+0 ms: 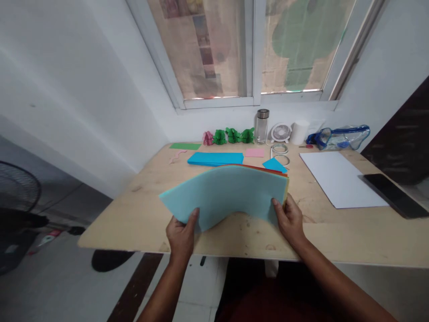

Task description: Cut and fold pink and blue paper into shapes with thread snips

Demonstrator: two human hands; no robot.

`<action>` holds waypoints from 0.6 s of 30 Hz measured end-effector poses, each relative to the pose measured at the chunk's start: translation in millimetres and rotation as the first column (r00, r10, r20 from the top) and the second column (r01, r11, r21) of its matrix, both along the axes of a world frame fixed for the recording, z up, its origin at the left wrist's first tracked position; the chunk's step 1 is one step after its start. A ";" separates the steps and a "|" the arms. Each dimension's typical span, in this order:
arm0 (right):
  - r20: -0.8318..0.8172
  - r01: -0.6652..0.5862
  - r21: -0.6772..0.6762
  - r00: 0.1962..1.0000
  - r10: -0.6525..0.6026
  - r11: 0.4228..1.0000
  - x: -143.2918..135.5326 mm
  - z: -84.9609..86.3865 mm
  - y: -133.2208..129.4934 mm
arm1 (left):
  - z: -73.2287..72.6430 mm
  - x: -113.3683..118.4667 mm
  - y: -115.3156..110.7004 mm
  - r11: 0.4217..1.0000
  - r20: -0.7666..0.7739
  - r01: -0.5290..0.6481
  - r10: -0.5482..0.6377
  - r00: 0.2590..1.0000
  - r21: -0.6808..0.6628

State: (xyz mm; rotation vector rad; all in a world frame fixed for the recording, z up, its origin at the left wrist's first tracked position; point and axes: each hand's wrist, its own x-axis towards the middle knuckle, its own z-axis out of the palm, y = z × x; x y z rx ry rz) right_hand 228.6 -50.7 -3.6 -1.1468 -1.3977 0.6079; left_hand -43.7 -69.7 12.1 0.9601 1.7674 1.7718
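Observation:
A stack of coloured paper (231,192) is held up over the front part of the table, bowed upward in the middle. Its near sheet is light blue, and red and yellow edges show behind it at the top right. My left hand (182,235) grips the lower left edge, thumb on the front face. At the right end, my right hand (290,219) pinches the stack with its thumb in front; the other fingers are mostly behind the paper. Just beyond the stack lies a folded bright blue paper (214,158), with a smaller blue piece (275,165) to its right.
Along the wall stand green paper figures (219,137), a pink one (208,138), a glass bottle (262,127), a small white fan (281,133) and a clear pouch (345,137). White paper (342,181) and a black phone (397,194) lie right. Tape rolls (279,149) sit behind the small blue piece.

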 end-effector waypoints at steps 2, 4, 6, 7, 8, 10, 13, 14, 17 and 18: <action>-0.019 -0.029 0.012 0.999 0.029 1.000 5.5 -3.0 -0.9 | -1.3 -0.2 -2.2 0.999 0.033 0.040 -0.039 0.999 -0.004; -0.037 -0.047 0.001 0.998 0.047 0.999 11.4 -9.7 -2.5 | -4.5 -2.7 -5.1 0.996 0.057 0.090 -0.089 0.994 -0.006; -0.055 -0.048 -0.038 0.997 0.046 0.998 14.3 -17.1 -3.8 | -8.0 -5.2 -7.1 0.992 0.053 0.125 -0.123 0.991 -0.034; -0.069 -0.046 -0.056 0.997 0.042 0.997 14.2 -20.0 -4.2 | -9.4 -6.0 -7.5 0.991 0.046 0.123 -0.121 0.992 -0.046; -0.084 -0.046 -0.066 0.996 0.040 0.997 13.2 -22.0 -4.2 | -10.2 -6.3 -7.7 0.992 0.037 0.112 -0.110 0.993 -0.051; -0.113 -0.046 -0.063 0.993 0.038 0.997 10.1 -23.7 -3.9 | -10.2 -6.0 -7.9 0.996 0.015 0.077 -0.076 0.997 -0.043; -0.118 -0.039 -0.055 0.993 0.032 0.998 7.2 -23.8 -3.5 | -8.8 -4.7 -10.6 0.998 -0.018 0.036 -0.037 0.999 -0.044; -0.107 -0.035 -0.059 0.994 0.028 0.998 7.2 -24.2 -3.8 | -8.7 -4.2 -12.2 0.998 -0.020 0.035 -0.036 0.999 -0.057; -0.090 -0.037 -0.081 0.996 0.030 0.996 8.2 -26.7 -5.4 | -9.0 -1.9 -17.0 0.991 -0.009 0.072 -0.074 0.997 -0.109; -0.095 -0.044 -0.087 0.995 0.035 0.995 8.3 -27.4 -6.1 | -8.9 -0.8 -18.2 0.990 0.001 0.085 -0.086 0.996 -0.114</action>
